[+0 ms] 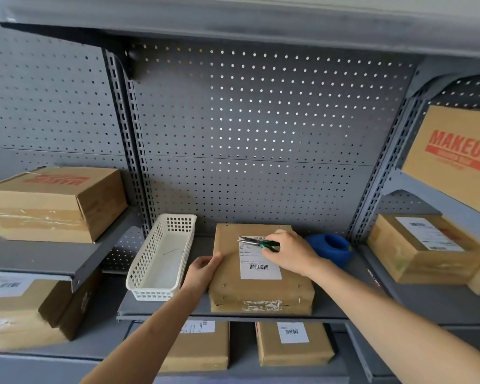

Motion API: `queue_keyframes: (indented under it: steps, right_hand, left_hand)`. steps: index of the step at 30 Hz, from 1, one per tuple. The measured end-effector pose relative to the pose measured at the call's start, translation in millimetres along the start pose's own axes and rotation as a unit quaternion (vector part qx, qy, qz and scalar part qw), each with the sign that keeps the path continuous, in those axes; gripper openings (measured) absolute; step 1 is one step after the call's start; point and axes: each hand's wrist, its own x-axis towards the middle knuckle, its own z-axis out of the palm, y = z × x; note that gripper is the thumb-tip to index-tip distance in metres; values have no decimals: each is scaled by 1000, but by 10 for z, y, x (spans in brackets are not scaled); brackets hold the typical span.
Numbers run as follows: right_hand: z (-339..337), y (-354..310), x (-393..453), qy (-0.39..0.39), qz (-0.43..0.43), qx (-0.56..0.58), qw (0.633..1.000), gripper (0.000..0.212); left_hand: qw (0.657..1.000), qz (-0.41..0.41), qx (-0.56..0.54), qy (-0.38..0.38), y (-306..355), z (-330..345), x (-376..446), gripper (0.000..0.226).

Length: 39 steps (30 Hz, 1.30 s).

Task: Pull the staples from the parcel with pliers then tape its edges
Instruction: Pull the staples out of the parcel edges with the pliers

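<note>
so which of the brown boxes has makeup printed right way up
The box on the upper right shelf, with MAKEUP in red on its front. The box on the left shelf carries similar red print, but upside down.

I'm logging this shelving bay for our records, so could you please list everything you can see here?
Parcel: one, brown with white label, middle shelf.
Pliers: one, green handles, over the parcel's label.
Basket: one, white, left of the parcel.
Tape dispenser: one, blue, right of the parcel, partly hidden.
Other cardboard boxes: about eight, brown, on side and lower shelves.
Pegboard: grey, behind the shelves.
Left hand: resting on the parcel's left edge.
Right hand: holding the pliers.
</note>
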Motion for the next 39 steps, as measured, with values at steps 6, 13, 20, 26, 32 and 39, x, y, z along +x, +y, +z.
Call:
queue_keyframes:
  steps: [6,13,20,26,32,39]
  right_hand:
    - [56,-37,-253,5,-26,-2,1000,39]
    - [60,-115,-458,2,-51,-30,998,42]
    - [96,-207,-608,6,-103,-55,993,38]
    - [98,-280,-662,1,-136,-85,987,35]
    - [97,-290,-673,1,-146,-103,984,34]
    - [107,-299,-680,-1,-147,-115,982,35]
  left_hand:
    - [1000,-3,6,8,-7,4,28,61]
    - [1000,-6,1,8,-20,1,39,62]
    - [1000,-5,-10,13,-12,22,30,56]
    - [1000,-8,-17,10,-13,34,27,54]
    - [1000,-2,-23,17,2,48,-18,49]
    - [1000,5,-14,22,-37,41,31,51]
